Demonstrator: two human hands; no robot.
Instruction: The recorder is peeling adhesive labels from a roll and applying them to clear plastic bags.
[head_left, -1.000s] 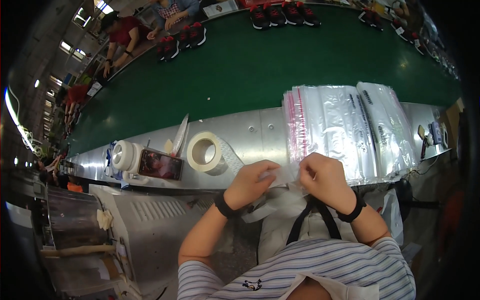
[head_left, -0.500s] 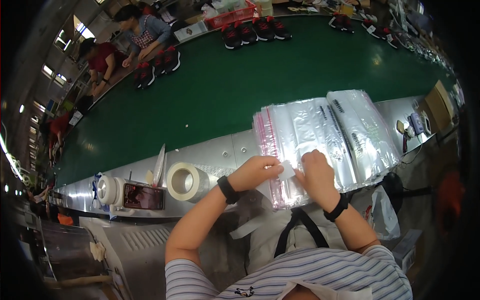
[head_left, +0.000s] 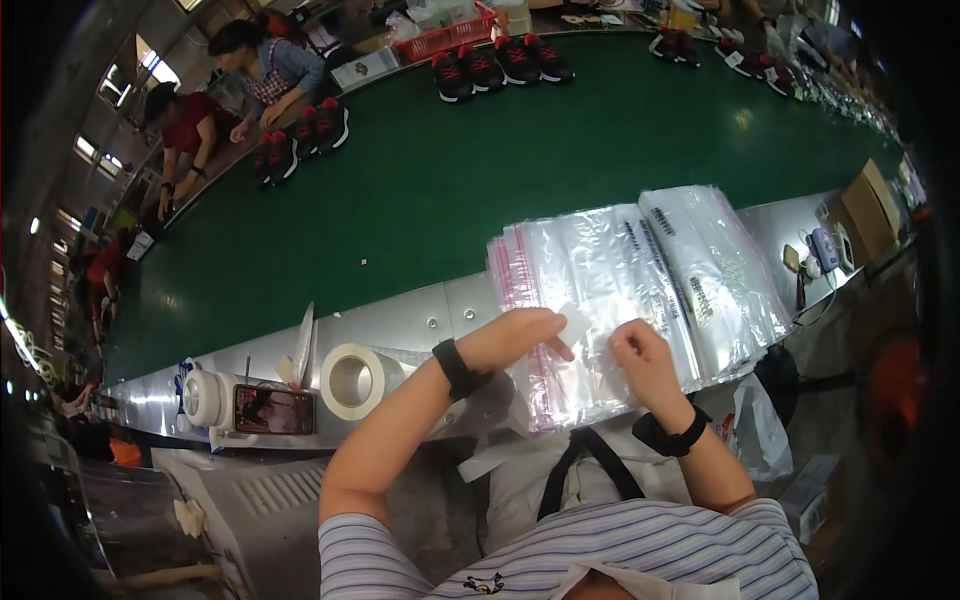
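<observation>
My left hand [head_left: 518, 338] reaches over the pink-edged side of a stack of clear plastic bags [head_left: 585, 260]. A small white label [head_left: 577, 323] shows at its fingertips, held at one edge, pale against the shiny plastic. To the right, my right hand [head_left: 645, 360] hovers low over the same bags, its fingers curled and pressed together. Whatever lies between those fingers is too small to make out. A second row of clear bags [head_left: 705, 265], with dark print, overlaps the stack's right side.
A tape roll [head_left: 352, 381], a phone [head_left: 274, 410] and a white bottle [head_left: 204, 398] stand left on the metal ledge. Beyond runs a green conveyor belt [head_left: 420, 190] with black-and-red shoes [head_left: 500, 65]. Co-workers [head_left: 195, 125] sit far left. A cardboard box [head_left: 868, 208] is at right.
My right hand has drawn away from the left and curled its fingers. My left hand has turned, so the label is partly covered. The whole view has shifted slightly.
</observation>
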